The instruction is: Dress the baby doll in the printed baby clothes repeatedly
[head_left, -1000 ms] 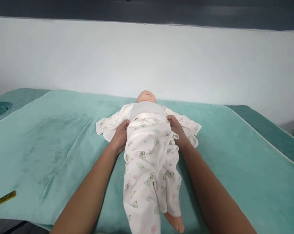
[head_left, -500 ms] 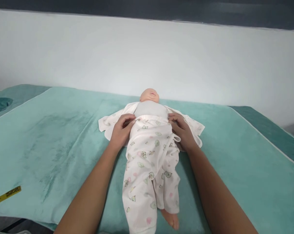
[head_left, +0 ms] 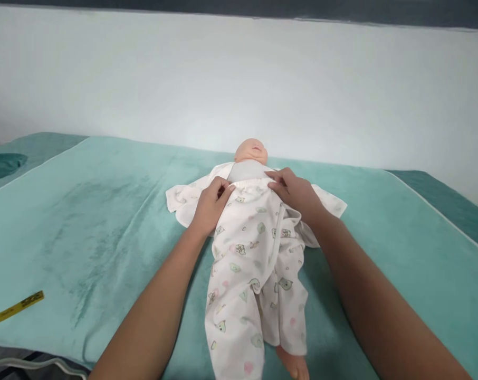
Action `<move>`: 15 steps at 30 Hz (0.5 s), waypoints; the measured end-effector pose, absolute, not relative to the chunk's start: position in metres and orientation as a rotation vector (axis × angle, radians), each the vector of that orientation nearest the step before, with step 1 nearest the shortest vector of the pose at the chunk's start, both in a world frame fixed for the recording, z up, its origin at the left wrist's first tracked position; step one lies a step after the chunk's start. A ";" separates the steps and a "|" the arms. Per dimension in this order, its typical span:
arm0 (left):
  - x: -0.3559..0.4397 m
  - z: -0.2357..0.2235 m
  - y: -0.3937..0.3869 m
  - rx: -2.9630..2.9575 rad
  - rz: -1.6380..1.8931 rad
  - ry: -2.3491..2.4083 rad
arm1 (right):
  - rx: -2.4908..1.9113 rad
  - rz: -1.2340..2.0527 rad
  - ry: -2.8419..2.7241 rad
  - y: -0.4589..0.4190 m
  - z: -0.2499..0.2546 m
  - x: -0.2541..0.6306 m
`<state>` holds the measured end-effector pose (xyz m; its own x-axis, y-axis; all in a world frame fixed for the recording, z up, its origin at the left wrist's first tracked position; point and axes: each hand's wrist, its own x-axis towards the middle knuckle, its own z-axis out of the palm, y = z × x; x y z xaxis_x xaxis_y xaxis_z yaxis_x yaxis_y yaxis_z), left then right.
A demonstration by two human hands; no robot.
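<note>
A baby doll (head_left: 251, 151) lies on its back, head away from me, its torso pale grey. It wears white baby pants (head_left: 241, 264) printed with small green and pink figures; one foot (head_left: 293, 364) sticks out below. Under the doll, a white printed baby top (head_left: 187, 198) is spread with its sleeves out to both sides. My left hand (head_left: 212, 206) pinches the pants' waistband at the left side. At the right side of the waistband, my right hand (head_left: 296, 196) is closed on the edge, thumb below and forefinger over the torso.
The doll rests on a green plush cover (head_left: 116, 221) with darker side bands. A white wall (head_left: 239, 79) stands behind. At the left lies a yellow strip (head_left: 15, 310) with black print. A pale cable (head_left: 33, 363) runs at the lower left, below the cover's edge.
My right hand has moved from the doll's side up and inward onto the front of the waistband, and the pants' right front is lifted. My left hand remains at the left waist.
</note>
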<state>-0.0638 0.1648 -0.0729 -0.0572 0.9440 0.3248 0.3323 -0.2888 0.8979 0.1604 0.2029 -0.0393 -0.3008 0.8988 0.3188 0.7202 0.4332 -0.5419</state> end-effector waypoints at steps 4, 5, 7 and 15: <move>-0.066 -0.083 0.181 1.494 1.431 1.428 | -1.542 0.079 -2.215 0.224 -0.022 0.145; -0.066 -0.086 0.185 1.447 1.449 1.442 | -1.533 0.045 -2.223 0.229 -0.020 0.142; -0.066 -0.092 0.191 1.354 1.475 1.466 | -1.512 0.069 -2.172 0.237 -0.021 0.136; -0.057 -0.094 0.183 1.503 1.506 1.661 | -1.224 0.672 -1.719 0.240 -0.059 0.143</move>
